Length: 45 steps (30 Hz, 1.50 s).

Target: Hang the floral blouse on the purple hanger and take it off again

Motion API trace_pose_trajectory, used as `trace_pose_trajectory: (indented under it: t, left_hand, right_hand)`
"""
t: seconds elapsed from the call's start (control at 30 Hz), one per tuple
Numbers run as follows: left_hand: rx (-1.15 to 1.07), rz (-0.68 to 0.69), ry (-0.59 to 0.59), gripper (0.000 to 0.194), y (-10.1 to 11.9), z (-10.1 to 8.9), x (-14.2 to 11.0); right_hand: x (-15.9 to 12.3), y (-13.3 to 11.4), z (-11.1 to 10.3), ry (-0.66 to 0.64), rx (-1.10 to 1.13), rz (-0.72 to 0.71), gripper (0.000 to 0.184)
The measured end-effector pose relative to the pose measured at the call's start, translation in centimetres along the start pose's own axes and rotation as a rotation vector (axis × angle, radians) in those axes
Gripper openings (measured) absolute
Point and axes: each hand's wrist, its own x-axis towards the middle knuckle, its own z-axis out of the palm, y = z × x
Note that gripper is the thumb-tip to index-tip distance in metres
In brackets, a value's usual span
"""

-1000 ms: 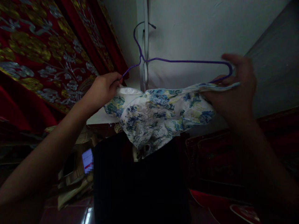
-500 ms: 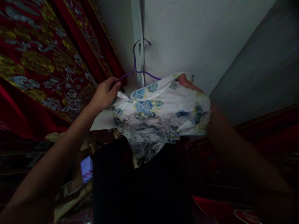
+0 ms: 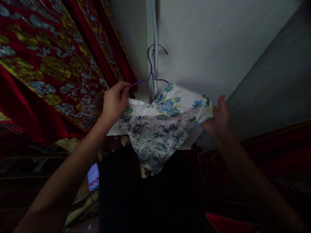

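Note:
A white blouse with blue and yellow flowers (image 3: 167,108) hangs from a purple clothes hanger (image 3: 151,69). The hanger's right arm runs into the blouse's right shoulder, while part of its left arm shows above the fabric. My left hand (image 3: 114,101) pinches that left arm near its end, beside the blouse's left shoulder. At the opening of the right sleeve is my right hand (image 3: 218,118), its thumb stretched up and apart from the cloth. Its other fingers are partly hidden by the sleeve. The blouse's lower part falls in folds over dark clothing on my lap.
A red cloth with gold and silver embroidery (image 3: 55,64) hangs at the left. Pale wall (image 3: 206,38) rises behind the hanger, with a narrow strip (image 3: 155,29) running down it. A lit phone screen (image 3: 93,176) lies at lower left near wooden pieces (image 3: 77,210).
My right hand has come away from the right shoulder to the sleeve's end, and its thumb is off the cloth. The right shoulder now lies over the hanger arm. My left hand keeps its grip.

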Motion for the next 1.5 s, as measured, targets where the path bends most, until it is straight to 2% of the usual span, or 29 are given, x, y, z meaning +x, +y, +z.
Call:
trace_pose_trajectory:
  t: [0.1,0.17,0.27,0.33,0.4,0.5,0.6,0.63,0.7,0.77,0.83,0.93,0.97,1.0,1.07,1.13,1.17,1.23,1.3,1.37,1.43,1.5]
  left_hand:
    - [0.05,-0.002,0.027,0.025,0.6,-0.2,0.3]
    - [0.054,-0.001,0.06,0.024,0.5,-0.3,0.8]
    - [0.05,-0.003,0.075,0.023,0.3,-0.6,1.6]
    - [0.052,-0.016,0.058,0.027,0.6,-1.1,1.9]
    - [0.018,-0.077,0.036,0.04,1.3,-1.7,2.0]
    - [-0.172,-0.283,-0.094,0.058,2.3,-2.8,1.9]
    - [-0.399,-0.453,-0.175,0.043,2.6,-3.7,1.4]
    - [-0.463,-0.468,-0.187,0.039,2.7,-4.1,1.0]
    - [-0.558,-0.44,-0.258,0.048,3.0,-4.7,0.0]
    - [-0.618,-0.387,-0.387,0.063,3.5,-5.7,-1.4]
    - [-0.656,-0.352,-0.522,0.07,4.2,-6.8,-2.9]
    - [-0.748,-0.369,-0.687,0.071,5.3,-8.6,-4.4]
    - [-0.779,-0.384,-0.715,0.071,5.5,-9.0,-4.6]
    - [-0.806,-0.4,-0.726,0.071,5.7,-9.3,-4.6]
    - [-0.849,-0.438,-0.696,0.07,5.7,-9.4,-4.1]
    - [-0.866,-0.484,-0.608,0.064,5.3,-8.8,-3.1]
    - [-0.863,-0.509,-0.552,0.057,5.0,-8.4,-2.6]
    - [-0.803,-0.523,-0.467,0.037,4.3,-7.5,-1.8]
    - [-0.636,-0.405,-0.412,0.026,3.7,-6.9,-1.5]
    - [-0.358,-0.14,-0.388,0.034,3.4,-6.7,-2.0]
    - [-0.073,0.174,-0.326,0.04,3.5,-6.7,-2.9]
    - [0.083,0.388,-0.263,0.04,3.6,-6.5,-4.0]
  right_hand:
    - [1.9,-0.7,-1.4,0.116,0.188,0.169,0.046]
    - [3.4,-2.4,-1.4,0.223,0.256,0.2,0.04]
    - [4.3,-6.2,0.4,0.307,0.263,0.112,0.043]
    - [2.8,-8.7,2.0,0.3,0.205,-0.015,0.045]
    - [0.1,-10.5,3.4,0.227,0.089,-0.168,0.046]
    - [-4.4,-11.8,4.7,0.024,-0.032,-0.382,0.042]
    - [-7.2,-12.0,5.8,-0.29,-0.002,-0.655,0.038]
    - [-7.8,-12.0,6.1,-0.394,0.029,-0.76,0.042]
    - [-8.4,-11.9,6.7,-0.55,0.084,-0.929,0.052]
    - [-8.2,-11.6,6.9,-0.604,0.089,-0.994,0.051]
    - [-7.1,-10.8,6.5,-0.544,0.018,-0.937,0.038]
    - [-4.5,-8.6,5.3,-0.346,-0.127,-0.698,0.037]
    - [-3.6,-7.7,4.9,-0.336,-0.154,-0.592,0.036]
    - [-3.0,-6.8,4.6,-0.38,-0.161,-0.48,0.033]
    - [-2.3,-5.5,4.1,-0.566,-0.112,-0.265,0.039]
    - [-2.7,-4.9,3.7,-0.701,-0.013,-0.098,0.052]
    - [-3.2,-4.8,3.5,-0.705,0.043,-0.029,0.054]
    - [-4.1,-4.7,2.7,-0.601,0.157,0.108,0.052]
    - [-4.5,-4.4,1.4,-0.396,0.263,0.265,0.047]
    - [-4.2,-3.6,-0.4,-0.127,0.353,0.389,0.044]
    - [-3.1,-2.7,-2.1,0.107,0.416,0.415,0.042]
    - [-1.6,-2.1,-3.2,0.241,0.457,0.366,0.036]
